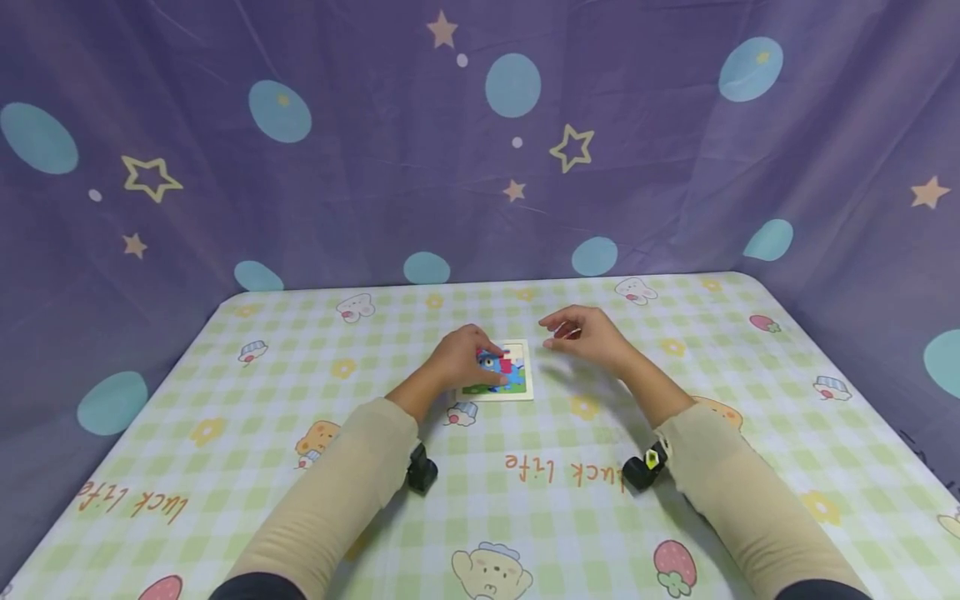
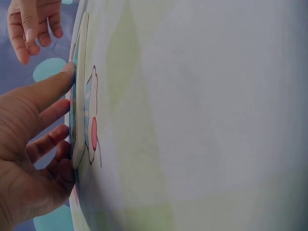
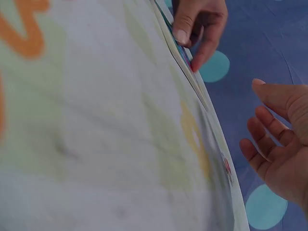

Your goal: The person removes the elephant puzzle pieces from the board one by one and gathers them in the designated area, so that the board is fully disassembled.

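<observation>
A small jigsaw puzzle board (image 1: 517, 387) with a pale frame lies flat near the middle of the table. Its picture has a blue animal with a big eye, some red and green, and a pale patch towards the far right corner. My left hand (image 1: 459, 360) rests over the board's left part, thumb and fingertips touching the picture and covering some of it. In the left wrist view, the board (image 2: 82, 91) is seen edge-on beside the left hand (image 2: 33, 130). To the right of the board hovers my right hand (image 1: 588, 333), fingers loosely bent, holding nothing.
The table wears a green-and-white checked cloth (image 1: 555, 533) printed with cartoon animals, fruit and lettering. Behind it hangs a purple curtain (image 1: 390, 167) with stars and blue spots. Black wrist cameras sit under the left cuff (image 1: 422, 471) and right cuff (image 1: 643, 469).
</observation>
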Available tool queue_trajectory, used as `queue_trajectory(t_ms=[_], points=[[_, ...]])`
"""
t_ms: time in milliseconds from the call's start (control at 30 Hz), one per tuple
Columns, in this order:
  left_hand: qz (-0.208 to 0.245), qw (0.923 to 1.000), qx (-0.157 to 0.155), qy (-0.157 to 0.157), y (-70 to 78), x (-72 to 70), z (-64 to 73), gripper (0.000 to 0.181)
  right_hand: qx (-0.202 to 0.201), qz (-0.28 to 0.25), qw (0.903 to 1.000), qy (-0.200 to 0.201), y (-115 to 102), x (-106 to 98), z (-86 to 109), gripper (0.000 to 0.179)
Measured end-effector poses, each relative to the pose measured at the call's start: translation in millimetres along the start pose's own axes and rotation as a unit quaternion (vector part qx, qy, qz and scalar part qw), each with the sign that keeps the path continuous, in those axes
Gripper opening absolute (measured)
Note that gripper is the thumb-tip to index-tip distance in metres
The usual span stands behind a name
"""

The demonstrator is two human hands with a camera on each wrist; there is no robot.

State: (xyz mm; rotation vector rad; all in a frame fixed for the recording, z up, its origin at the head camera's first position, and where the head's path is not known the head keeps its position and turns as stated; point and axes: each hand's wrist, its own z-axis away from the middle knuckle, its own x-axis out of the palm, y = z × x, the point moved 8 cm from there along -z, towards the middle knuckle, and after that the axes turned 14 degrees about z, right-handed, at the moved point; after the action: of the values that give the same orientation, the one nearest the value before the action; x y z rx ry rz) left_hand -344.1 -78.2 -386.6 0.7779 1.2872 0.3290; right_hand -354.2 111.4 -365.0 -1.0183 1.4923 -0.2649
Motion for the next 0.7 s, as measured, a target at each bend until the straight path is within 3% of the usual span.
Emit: queue_trajectory(t_ms=[700], points=[[0.012, 0.9998, 0.012, -0.006, 2.0, -1.2, 2.4, 0.045, -0.002, 0.002, 0.9968, -0.08, -25.6, 40.0, 0.3, 0.033]])
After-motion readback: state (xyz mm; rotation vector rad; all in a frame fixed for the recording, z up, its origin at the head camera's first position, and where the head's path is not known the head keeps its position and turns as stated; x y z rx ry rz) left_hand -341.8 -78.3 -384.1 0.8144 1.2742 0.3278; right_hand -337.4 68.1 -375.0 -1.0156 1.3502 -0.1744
